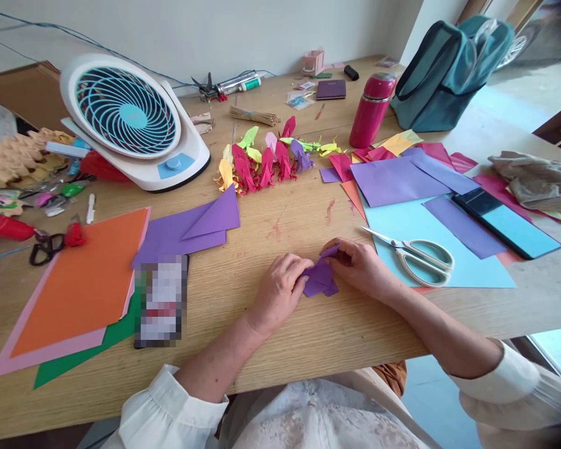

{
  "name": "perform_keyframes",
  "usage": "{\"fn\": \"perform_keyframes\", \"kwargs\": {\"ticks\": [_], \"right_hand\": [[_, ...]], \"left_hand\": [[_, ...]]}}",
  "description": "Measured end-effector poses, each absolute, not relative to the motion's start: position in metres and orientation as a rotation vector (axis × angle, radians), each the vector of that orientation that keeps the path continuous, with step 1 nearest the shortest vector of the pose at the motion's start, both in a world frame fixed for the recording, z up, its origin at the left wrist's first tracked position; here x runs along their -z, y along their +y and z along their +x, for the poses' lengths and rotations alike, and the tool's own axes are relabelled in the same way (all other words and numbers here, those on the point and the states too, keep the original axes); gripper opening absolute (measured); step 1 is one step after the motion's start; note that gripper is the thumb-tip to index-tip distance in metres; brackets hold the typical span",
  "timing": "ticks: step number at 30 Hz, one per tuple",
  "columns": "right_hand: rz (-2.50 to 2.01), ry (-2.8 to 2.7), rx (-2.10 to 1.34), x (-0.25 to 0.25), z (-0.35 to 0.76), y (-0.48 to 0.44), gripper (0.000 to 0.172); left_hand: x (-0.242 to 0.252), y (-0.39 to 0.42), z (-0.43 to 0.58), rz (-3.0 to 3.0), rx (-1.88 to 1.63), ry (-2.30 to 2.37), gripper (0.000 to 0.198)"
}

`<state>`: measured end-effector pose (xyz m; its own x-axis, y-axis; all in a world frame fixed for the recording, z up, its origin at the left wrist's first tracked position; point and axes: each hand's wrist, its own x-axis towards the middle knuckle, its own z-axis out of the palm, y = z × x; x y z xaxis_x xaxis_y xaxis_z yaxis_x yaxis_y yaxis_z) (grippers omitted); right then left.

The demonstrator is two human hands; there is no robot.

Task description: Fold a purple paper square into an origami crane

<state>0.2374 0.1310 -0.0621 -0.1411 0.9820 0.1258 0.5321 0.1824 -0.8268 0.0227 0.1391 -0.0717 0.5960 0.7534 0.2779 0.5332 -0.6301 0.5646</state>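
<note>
A small folded piece of purple paper (318, 279) is between my two hands, just above or on the wooden table. My left hand (283, 288) pinches its left edge between thumb and fingers. At its upper right corner, my right hand (355, 265) grips a raised flap. Close to the right hand, white-handled scissors (416, 252) lie partly spread on a light blue sheet (472, 271). Left of my hands are larger purple sheets (187, 227), one with a folded corner. Beyond them stands a cluster of small folded paper figures (266, 162) in pink, green, yellow and purple.
A white fan (135, 118) stands at the back left, beside orange paper (84, 274) and black-handled scissors (47, 249). A phone with a blurred screen (161, 302) lies left of my hands. A pink flask (373, 111) and teal backpack (442, 78) stand at the back right.
</note>
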Motion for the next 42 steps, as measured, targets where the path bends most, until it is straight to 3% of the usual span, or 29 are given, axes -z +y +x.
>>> {"fn": "perform_keyframes", "kwargs": {"ticks": [10,30,35,42], "right_hand": [[-1.439,-1.890,-0.830,0.064,0.246,0.129,0.008],[-1.408,-1.935,-0.943,0.054,0.240,0.121,0.039],[-1.409,-1.921,-0.899,0.053,0.238,0.121,0.020],[-1.434,-1.737,-0.882,0.051,0.233,0.128,0.008]], "left_hand": [[0.067,0.139,0.024,2.645,-0.680,1.020,0.022],[0.070,0.139,0.025,2.599,-0.683,0.944,0.017],[0.069,0.138,0.025,2.580,-0.663,0.978,0.014],[0.070,0.138,0.025,2.523,-0.682,0.938,0.020]]}}
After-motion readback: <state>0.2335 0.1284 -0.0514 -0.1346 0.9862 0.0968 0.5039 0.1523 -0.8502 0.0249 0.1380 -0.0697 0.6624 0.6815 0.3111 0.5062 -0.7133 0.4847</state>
